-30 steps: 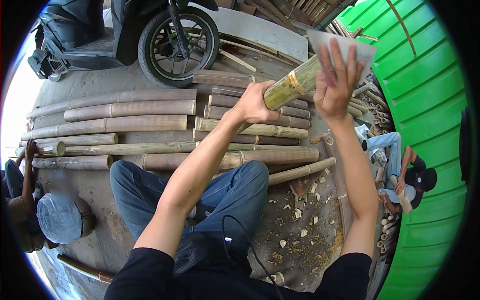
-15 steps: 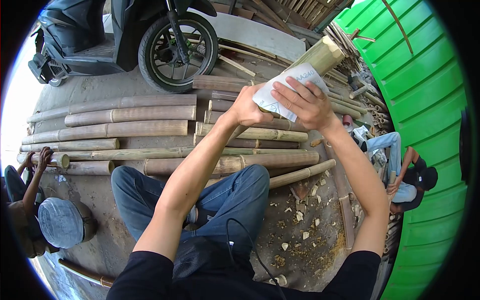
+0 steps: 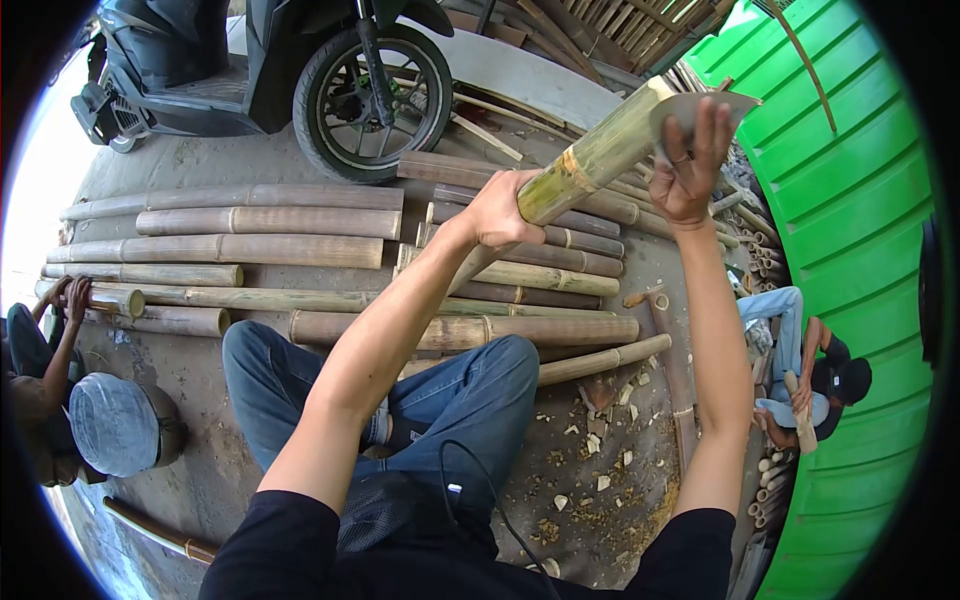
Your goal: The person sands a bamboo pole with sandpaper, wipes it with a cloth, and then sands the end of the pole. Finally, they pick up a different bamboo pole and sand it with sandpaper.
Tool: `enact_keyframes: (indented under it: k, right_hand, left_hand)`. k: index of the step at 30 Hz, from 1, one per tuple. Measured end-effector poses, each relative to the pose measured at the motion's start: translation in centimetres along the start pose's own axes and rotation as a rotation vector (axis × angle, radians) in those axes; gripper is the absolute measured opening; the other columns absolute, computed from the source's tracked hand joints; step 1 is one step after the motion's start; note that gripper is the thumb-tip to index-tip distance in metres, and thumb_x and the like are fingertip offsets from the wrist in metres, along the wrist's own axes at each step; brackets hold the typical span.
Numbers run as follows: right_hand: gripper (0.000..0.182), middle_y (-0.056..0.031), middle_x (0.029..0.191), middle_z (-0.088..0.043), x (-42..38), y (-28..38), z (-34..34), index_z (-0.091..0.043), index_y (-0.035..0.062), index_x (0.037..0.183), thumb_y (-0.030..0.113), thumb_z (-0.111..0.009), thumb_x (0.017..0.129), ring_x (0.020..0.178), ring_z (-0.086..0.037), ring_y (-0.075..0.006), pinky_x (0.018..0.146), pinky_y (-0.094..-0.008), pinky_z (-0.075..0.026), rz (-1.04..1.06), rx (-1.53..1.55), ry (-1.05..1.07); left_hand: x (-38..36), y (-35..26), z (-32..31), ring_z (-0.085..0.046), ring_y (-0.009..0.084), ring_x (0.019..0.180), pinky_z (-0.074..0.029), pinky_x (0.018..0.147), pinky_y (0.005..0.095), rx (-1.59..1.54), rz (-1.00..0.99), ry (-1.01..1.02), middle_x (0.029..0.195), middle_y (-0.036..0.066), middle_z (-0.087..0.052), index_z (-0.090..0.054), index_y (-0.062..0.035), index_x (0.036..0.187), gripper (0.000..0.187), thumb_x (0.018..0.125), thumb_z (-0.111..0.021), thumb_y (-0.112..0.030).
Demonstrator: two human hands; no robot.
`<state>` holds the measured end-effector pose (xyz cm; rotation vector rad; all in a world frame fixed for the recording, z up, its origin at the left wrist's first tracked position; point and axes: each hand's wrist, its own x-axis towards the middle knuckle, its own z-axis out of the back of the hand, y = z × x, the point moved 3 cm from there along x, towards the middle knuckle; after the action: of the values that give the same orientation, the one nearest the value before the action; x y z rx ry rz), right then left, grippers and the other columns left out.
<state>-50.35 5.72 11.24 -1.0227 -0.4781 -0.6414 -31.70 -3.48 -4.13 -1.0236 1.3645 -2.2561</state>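
Observation:
A thick green bamboo piece (image 3: 610, 145) with one node slants up to the right in front of me. Its lower end is in my left hand (image 3: 500, 210), whose fingers are wrapped round it. Near the upper end, my right hand (image 3: 690, 165) presses a curved grey sheet of sandpaper (image 3: 735, 105) against the bamboo's right side, fingers pointing up. Part of the sheet is hidden behind those fingers.
Bamboo poles (image 3: 300, 222) lie in rows on the ground. A motor scooter (image 3: 190, 60) stands behind them. One person (image 3: 835, 375) sits at the right by the green metal wall (image 3: 860, 250); another person's hands (image 3: 75, 298) hold bamboo at left. Chips (image 3: 592, 443) lie near my legs.
My right hand and the sandpaper have moved up and right along the bamboo, uncovering its middle. The person at the right now holds up a wooden piece.

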Motion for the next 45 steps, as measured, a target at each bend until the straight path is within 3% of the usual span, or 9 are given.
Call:
enact_keyframes:
  k: [2, 7, 11, 20, 25, 30, 35, 40, 45]
  right_hand:
    - [0.045, -0.0038, 0.167, -0.045, 1.3, -0.1, 0.2, -0.059, 0.031, 0.152, 0.039, -0.053, 0.108, 0.158, -0.033, -0.0273, 0.134, -0.0455, -0.011, -0.18, 0.213, -0.276]
    - [0.043, 0.0063, 0.157, -0.057, -0.3, 6.9, 0.6, -0.067, 0.0331, 0.144, 0.044, -0.044, 0.109, 0.154, -0.037, -0.0182, 0.134, -0.0412, -0.008, 0.348, -0.063, 0.31]
    - [0.043, 0.0005, 0.152, -0.061, 5.6, 2.4, 3.5, -0.069, 0.0262, 0.142, 0.035, -0.041, 0.111, 0.151, -0.042, -0.0258, 0.13, -0.0431, -0.013, -0.295, -0.155, 0.016]
    - [0.04, 0.0029, 0.153, -0.06, 3.1, 5.4, 2.8, -0.07, 0.0269, 0.141, 0.035, -0.057, 0.104, 0.152, -0.043, -0.0253, 0.133, -0.0452, -0.012, 0.14, -0.161, 0.364]
    - [0.04, 0.0029, 0.153, -0.06, 4.8, 4.2, 4.1, -0.07, 0.0274, 0.14, 0.037, -0.053, 0.106, 0.152, -0.043, -0.0252, 0.133, -0.0457, -0.009, -0.323, -0.138, 0.172]
    - [0.04, 0.0023, 0.152, -0.061, 0.7, 6.1, 2.3, -0.069, 0.0286, 0.142, 0.038, -0.049, 0.109, 0.151, -0.045, -0.0266, 0.133, -0.046, -0.009, 0.233, -0.137, 0.378]
    - [0.04, 0.001, 0.153, -0.061, 4.3, 2.0, 4.3, -0.069, 0.0278, 0.143, 0.037, -0.051, 0.108, 0.151, -0.045, -0.0269, 0.131, -0.0476, -0.014, -0.307, -0.216, 0.104]
    - [0.039, 0.0028, 0.153, -0.06, 1.4, 5.7, 2.1, -0.071, 0.0293, 0.14, 0.04, -0.05, 0.108, 0.15, -0.044, -0.0268, 0.132, -0.0489, -0.012, 0.25, -0.171, 0.381]
    - [0.038, 0.0056, 0.154, -0.059, 4.1, 2.6, 2.9, -0.068, 0.0332, 0.141, 0.044, -0.052, 0.107, 0.151, -0.043, -0.0256, 0.134, -0.0475, -0.007, -0.259, -0.168, 0.165]
  left_hand:
    - [-0.4, 0.0, 0.2, -0.073, 0.0354, 0.091, -0.057, 0.088, 0.042, 0.006, -0.001, 0.012, 0.098, 0.021, -0.076, -0.07, -0.0038, 0.12, 0.071, 0.053, -0.08, -0.025]
    - [-1.1, -1.2, 0.4, -0.064, 0.0209, 0.081, -0.054, 0.081, 0.0358, -0.103, -0.056, -0.013, 0.089, 0.012, -0.072, -0.068, -0.0021, 0.102, 0.051, 0.056, -0.079, -0.021]
    - [-1.2, -1.7, -0.4, -0.063, 0.027, 0.081, -0.053, 0.083, 0.0375, -0.04, -0.044, -0.021, 0.088, 0.015, -0.07, -0.067, -0.0014, 0.106, 0.057, 0.054, -0.078, -0.022]
    - [-1.3, -1.3, -0.5, -0.069, 0.0341, 0.09, -0.054, 0.091, 0.041, -0.003, -0.029, -0.079, 0.1, 0.02, -0.073, -0.067, -0.001, 0.12, 0.07, 0.055, -0.077, -0.023]
    - [-1.2, -2.0, -1.5, -0.071, 0.0368, 0.091, -0.056, 0.089, 0.0416, -0.028, -0.053, -0.092, 0.101, 0.02, -0.075, -0.069, -0.0027, 0.115, 0.063, 0.056, -0.078, -0.024]
    - [-1.0, -1.3, -1.8, -0.073, 0.0383, 0.093, -0.057, 0.089, 0.0413, -0.018, -0.164, -0.16, 0.102, 0.021, -0.076, -0.069, -0.0032, 0.113, 0.061, 0.058, -0.079, -0.027]
    - [-0.7, -1.5, -2.1, -0.072, 0.0406, 0.093, -0.057, 0.089, 0.0431, -0.003, -0.082, -0.09, 0.101, 0.022, -0.076, -0.069, -0.0028, 0.113, 0.062, 0.057, -0.079, -0.027]
    - [-0.5, -0.4, -1.9, -0.073, 0.0386, 0.094, -0.057, 0.089, 0.0427, 0.031, -0.156, -0.083, 0.102, 0.02, -0.076, -0.069, -0.0029, 0.114, 0.062, 0.058, -0.081, -0.027]
    - [-0.7, -1.9, -1.5, -0.07, 0.0352, 0.091, -0.055, 0.09, 0.0398, 0.021, -0.058, -0.095, 0.097, 0.018, -0.074, -0.069, -0.0016, 0.113, 0.062, 0.057, -0.078, -0.025]
